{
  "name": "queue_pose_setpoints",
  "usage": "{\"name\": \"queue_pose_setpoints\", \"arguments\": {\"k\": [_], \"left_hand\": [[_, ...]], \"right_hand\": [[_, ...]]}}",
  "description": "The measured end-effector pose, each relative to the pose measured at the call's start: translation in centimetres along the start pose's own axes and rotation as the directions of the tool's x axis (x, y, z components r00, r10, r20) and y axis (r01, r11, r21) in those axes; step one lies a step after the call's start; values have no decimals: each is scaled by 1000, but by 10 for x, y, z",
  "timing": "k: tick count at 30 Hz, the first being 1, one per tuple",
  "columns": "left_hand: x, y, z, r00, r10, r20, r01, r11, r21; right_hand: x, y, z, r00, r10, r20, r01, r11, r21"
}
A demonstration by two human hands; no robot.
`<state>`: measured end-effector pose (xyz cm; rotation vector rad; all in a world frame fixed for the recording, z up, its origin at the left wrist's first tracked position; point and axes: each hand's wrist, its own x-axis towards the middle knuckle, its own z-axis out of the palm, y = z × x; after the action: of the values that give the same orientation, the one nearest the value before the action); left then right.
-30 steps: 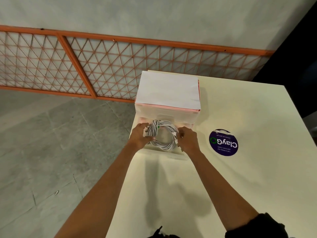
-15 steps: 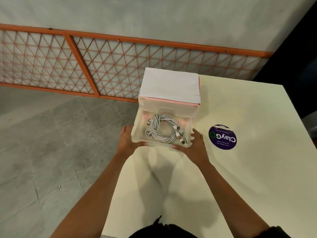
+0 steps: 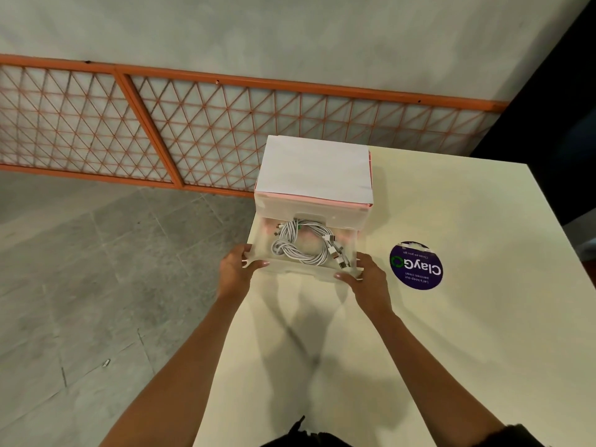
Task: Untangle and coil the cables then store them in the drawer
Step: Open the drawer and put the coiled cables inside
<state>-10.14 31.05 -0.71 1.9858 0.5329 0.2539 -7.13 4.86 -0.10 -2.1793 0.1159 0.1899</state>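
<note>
A coil of white cables (image 3: pixel 304 243) lies inside the pulled-out translucent drawer (image 3: pixel 303 271) of a small storage box (image 3: pixel 314 169) with a white top and pink trim. My left hand (image 3: pixel 237 269) grips the drawer's front left corner, thumb over the front rim. At the front right corner, my right hand (image 3: pixel 366 279) holds the drawer the same way. Several connector ends of the cables rest near the drawer's right side.
The box stands at the far left corner of a cream table (image 3: pixel 467 317), close to its left edge. A round purple sticker (image 3: pixel 416 266) lies on the table to the right of the drawer. Grey tiled floor (image 3: pixel 80 285) and an orange lattice fence (image 3: pixel 145 124) lie to the left.
Both hands let go of the cable coil, leaving it in the drawer, and moved to the drawer's front corners. In the last half second they barely shifted.
</note>
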Motion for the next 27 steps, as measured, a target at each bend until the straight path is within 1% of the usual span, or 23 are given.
{"name": "queue_pose_setpoints", "arguments": {"k": [7,12,16,18,21,24,27], "left_hand": [[29,8,10,1000,12,3,-12,1000,10],[45,10,17,1000,15,16,-15,1000,17],[58,14,19,999,37,10,-36,999,-33],[66,15,21,998,34,60,-31,998,-52],[70,20,22,989,47,139,-38,997,-67],[71,23,22,991,31,133,-17,994,-109],[75,22,18,985,18,170,6,990,-143]], "right_hand": [[29,-10,-3,1000,19,-23,-19,1000,9],[43,-17,-2,991,7,-133,3,997,73],[57,-21,-4,997,16,-82,-6,993,120],[67,-18,-4,997,6,-79,4,992,126],[74,-16,-7,997,1,-83,6,997,74],[76,-15,-5,997,-3,-82,7,999,47],[69,-14,4,990,4,-144,-2,1000,13]]}}
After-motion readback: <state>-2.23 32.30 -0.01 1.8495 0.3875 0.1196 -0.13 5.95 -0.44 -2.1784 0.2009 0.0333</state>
